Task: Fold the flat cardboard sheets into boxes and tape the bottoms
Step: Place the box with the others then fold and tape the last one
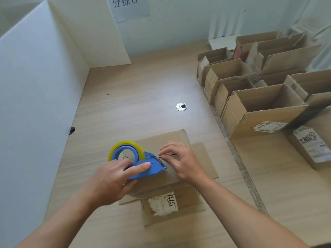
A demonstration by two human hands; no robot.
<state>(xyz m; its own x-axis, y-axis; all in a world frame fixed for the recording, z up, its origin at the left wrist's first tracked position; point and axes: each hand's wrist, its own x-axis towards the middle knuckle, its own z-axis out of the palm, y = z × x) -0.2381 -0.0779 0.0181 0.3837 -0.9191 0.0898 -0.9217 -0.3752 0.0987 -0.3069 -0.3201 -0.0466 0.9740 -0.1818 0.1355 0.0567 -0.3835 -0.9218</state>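
Left hand [109, 181] grips dispenser [155, 169]; right fingers [170, 145] curl alongside.

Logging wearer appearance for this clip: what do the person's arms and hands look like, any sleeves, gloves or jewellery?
No gloves on the left hand or the right hand, and no rings show. The left forearm and right forearm are uncovered to the frame edge: no sleeve in view. No watch or band on either wrist.
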